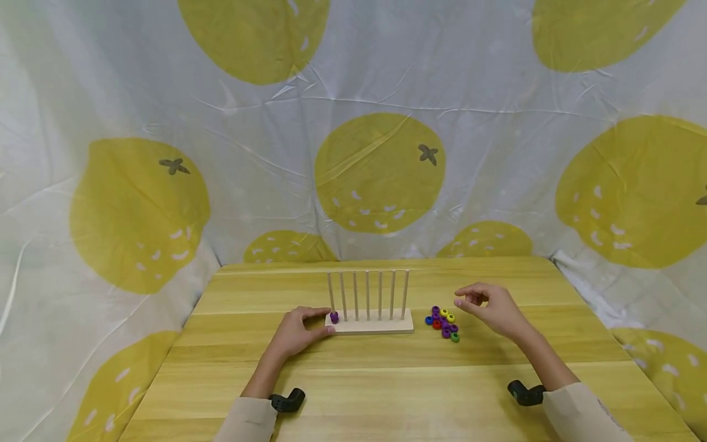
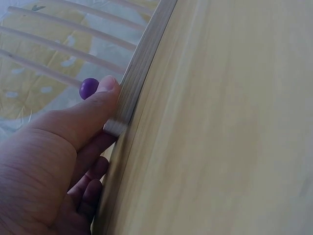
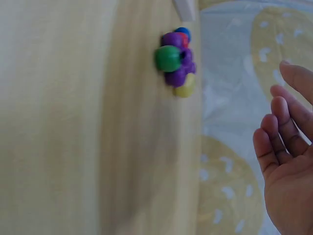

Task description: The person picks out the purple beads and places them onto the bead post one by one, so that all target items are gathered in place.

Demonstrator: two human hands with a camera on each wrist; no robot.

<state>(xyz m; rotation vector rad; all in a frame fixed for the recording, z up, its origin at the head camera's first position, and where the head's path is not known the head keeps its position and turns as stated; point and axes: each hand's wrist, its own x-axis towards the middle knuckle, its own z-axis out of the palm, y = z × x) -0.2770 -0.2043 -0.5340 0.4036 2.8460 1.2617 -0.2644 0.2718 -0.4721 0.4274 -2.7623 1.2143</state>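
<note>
A wooden peg stand [image 1: 370,327] with a row of several upright pegs sits at the table's middle. Purple beads [image 1: 334,318] are on its leftmost peg; one purple bead [image 2: 88,88] shows beside the thumb in the left wrist view. My left hand [image 1: 294,333] grips the left end of the base, thumb along the front edge and index finger behind. To the right of the stand lies a cluster of loose beads: purple, yellow, a blue, a red and a green bead [image 1: 455,337]. Above and right of them hovers my right hand [image 1: 493,308], fingers loosely bent around nothing.
The wooden table [image 1: 364,393] ends at a back edge before a hanging white cloth [image 1: 486,178] printed with yellow lemons. Black straps with camera mounts [image 1: 288,401] sit at both wrists.
</note>
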